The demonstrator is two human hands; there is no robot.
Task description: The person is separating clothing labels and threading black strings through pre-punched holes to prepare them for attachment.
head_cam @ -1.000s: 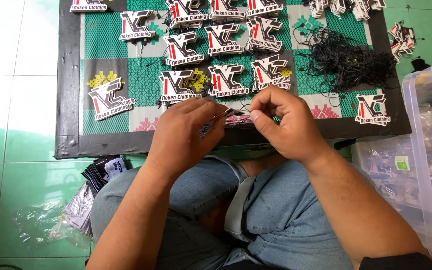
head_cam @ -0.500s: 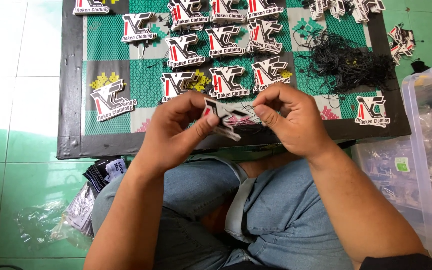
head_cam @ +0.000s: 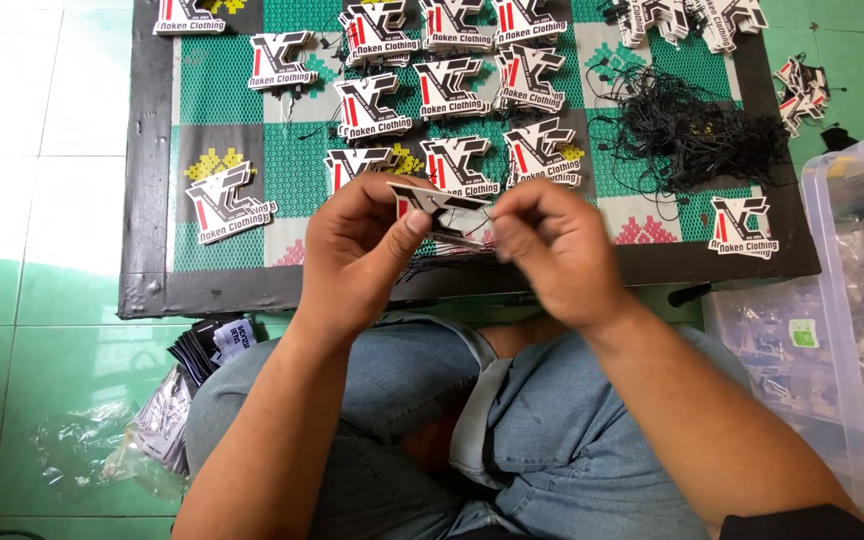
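Note:
My left hand [head_cam: 357,255] pinches a small stack of shaped cardboard hang tags [head_cam: 444,209], white with black and red print, held above the near edge of the mat. My right hand [head_cam: 557,250] grips the same stack from the right, fingertips at a thin black string that hangs from the tags. Both hands hover over my knees in blue jeans. Several piles of the same tags [head_cam: 452,95] lie in rows on the green patterned mat [head_cam: 242,125]. A heap of black strings [head_cam: 697,135] lies at the mat's right side.
A clear plastic bin [head_cam: 837,330] with bagged items stands at the right. Small black packets [head_cam: 207,345] and clear plastic bags [head_cam: 102,450] lie on the green tiled floor by my left knee. More tags [head_cam: 802,85] sit off the mat's right edge.
My hands have lifted the tag stack and spread slightly apart, and the stack now shows between the fingers. The view has shifted a little downward.

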